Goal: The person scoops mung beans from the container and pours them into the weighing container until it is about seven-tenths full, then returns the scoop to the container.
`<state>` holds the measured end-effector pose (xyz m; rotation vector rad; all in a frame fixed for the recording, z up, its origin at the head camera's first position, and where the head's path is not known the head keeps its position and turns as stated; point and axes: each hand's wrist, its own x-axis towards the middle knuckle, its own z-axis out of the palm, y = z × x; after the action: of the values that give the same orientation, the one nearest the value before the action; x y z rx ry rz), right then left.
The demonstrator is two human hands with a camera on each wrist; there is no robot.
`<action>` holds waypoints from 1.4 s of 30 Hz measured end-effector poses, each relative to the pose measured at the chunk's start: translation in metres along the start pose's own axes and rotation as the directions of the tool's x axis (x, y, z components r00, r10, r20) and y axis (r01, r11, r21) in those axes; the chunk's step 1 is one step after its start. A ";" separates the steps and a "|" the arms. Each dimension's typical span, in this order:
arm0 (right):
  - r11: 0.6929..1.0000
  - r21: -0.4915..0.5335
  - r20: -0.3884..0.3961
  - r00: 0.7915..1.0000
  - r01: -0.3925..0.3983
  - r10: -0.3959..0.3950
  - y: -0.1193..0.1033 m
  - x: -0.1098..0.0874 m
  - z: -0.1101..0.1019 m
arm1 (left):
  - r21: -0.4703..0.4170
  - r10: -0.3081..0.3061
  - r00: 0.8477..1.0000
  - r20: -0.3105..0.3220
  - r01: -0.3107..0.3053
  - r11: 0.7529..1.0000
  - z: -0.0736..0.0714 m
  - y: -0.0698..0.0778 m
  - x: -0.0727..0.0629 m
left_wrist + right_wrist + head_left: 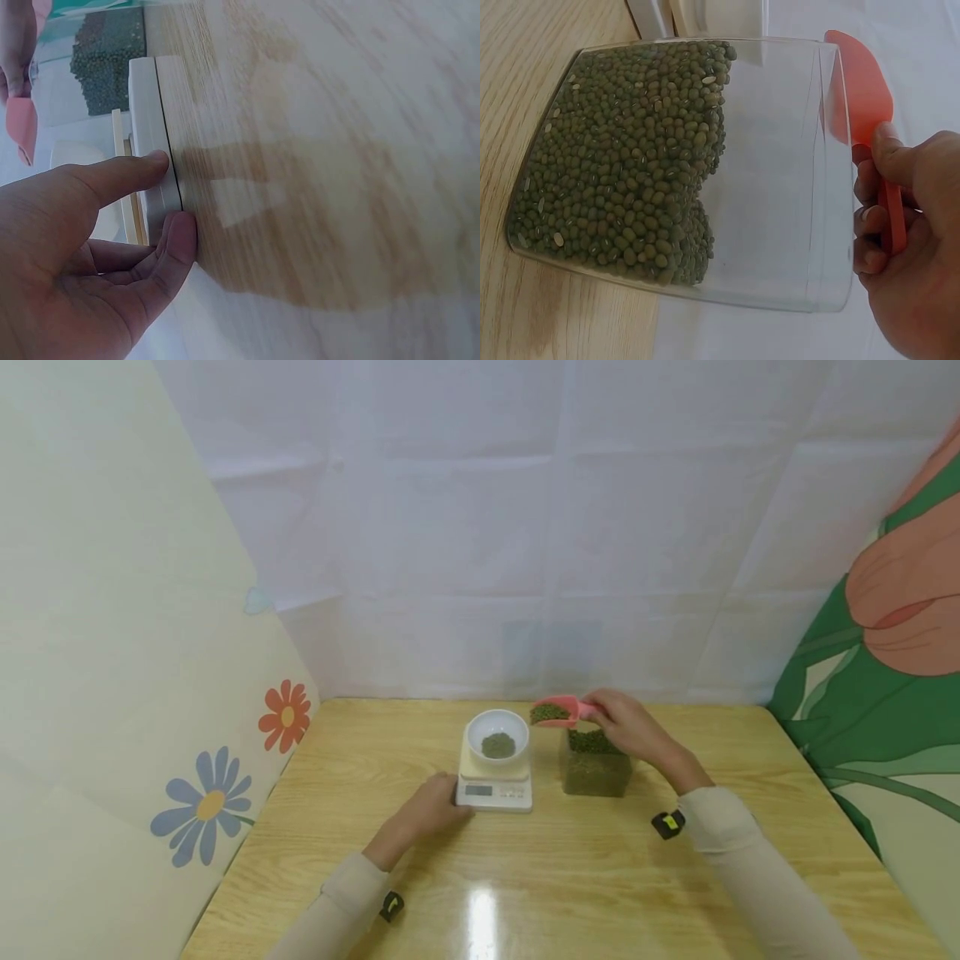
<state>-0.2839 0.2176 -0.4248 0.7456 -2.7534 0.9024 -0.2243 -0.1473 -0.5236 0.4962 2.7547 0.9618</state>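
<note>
The surface (570, 860) carries the scale (495, 806), fingers of the left hand (432, 810) gripping its corner, likely to steady it, and, right, the tub (596, 774). The bowl (498, 719) tops the scale; just beside, the right hand (628, 724) clamps its fingers on the scoop (572, 706), apparently level so beans (550, 713) stay aboard.

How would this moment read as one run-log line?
right hand: holds loaded red scoop, raised | left hand: holds scale | white bowl: on scale, green beans inside | clear container: part-filled with green beans
</note>
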 end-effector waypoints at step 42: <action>0.999 -0.019 0.040 0.998 0.044 -0.043 -0.014 0.016 0.016 | 0.011 -0.003 1.000 -0.001 0.003 1.000 0.001 -0.001 0.001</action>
<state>-0.2903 0.1919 -0.4257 0.8253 -2.7641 0.8603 -0.2255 -0.1473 -0.5247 0.4930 2.7622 0.9476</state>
